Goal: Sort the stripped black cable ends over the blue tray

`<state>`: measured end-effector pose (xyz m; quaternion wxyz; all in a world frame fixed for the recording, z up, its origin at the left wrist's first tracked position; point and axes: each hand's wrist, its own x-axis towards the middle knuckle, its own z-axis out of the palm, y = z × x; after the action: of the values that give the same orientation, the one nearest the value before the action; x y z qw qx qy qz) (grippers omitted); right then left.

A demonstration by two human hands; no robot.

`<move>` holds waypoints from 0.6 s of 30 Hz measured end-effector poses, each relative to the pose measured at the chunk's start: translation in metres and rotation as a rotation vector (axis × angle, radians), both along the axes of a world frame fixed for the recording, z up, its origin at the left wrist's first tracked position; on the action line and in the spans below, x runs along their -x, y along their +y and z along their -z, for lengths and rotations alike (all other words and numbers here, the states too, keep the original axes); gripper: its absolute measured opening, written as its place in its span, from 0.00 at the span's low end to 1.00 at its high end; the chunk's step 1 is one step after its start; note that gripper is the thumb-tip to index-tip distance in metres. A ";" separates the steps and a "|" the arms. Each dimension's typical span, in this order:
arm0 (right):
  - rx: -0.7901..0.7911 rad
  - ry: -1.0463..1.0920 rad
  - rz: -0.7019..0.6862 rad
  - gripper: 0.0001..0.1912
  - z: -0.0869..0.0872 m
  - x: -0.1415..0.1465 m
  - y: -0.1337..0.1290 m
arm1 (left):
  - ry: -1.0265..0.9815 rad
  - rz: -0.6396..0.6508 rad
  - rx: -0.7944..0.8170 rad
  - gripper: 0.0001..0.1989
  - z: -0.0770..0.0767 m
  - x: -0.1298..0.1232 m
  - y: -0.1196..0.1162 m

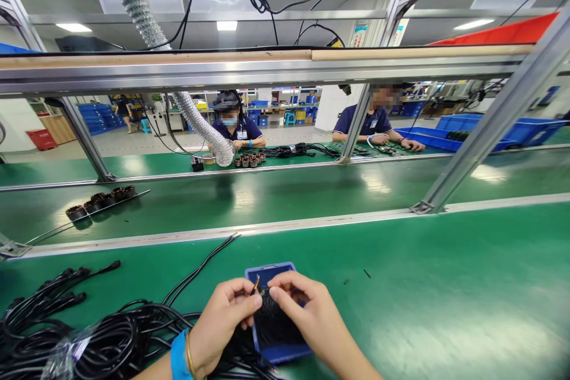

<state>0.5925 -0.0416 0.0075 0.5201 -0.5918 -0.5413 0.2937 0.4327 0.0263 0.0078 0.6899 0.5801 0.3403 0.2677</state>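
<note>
Over a small blue tray (272, 268), my left hand (229, 309) pinches the end of a black cable (255, 290), whose thin coloured wires stick up past my fingertips. Close beside it, my right hand (300, 303) is closed in a pinch of thumb and index finger. Whatever sits between those fingertips is too small to make out. Thin black pieces (276, 323) fill the tray under both hands. A heap of coiled black cables (116, 332) lies to the left, partly wrapped in clear plastic, with some running under my left wrist.
A metal frame bar (187, 236) crosses behind the green bench (423, 285), with a slanted post (481, 124) at right. Copper-wound coils (100, 202) sit beyond it. Two people (238, 124) work across the bench. A silver duct (200, 122) hangs at left.
</note>
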 end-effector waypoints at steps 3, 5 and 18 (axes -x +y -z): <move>0.012 0.093 0.016 0.12 -0.002 -0.002 0.000 | -0.006 0.013 -0.010 0.14 -0.003 0.001 0.000; 0.015 0.107 0.011 0.13 -0.003 -0.001 0.000 | -0.005 0.022 -0.006 0.14 -0.004 0.001 -0.001; -0.216 -0.287 -0.025 0.09 0.001 -0.002 0.001 | -0.023 -0.018 0.025 0.18 0.003 0.001 0.000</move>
<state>0.5947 -0.0403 0.0070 0.4944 -0.5615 -0.6457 0.1526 0.4318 0.0266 0.0048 0.6987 0.5652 0.3407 0.2764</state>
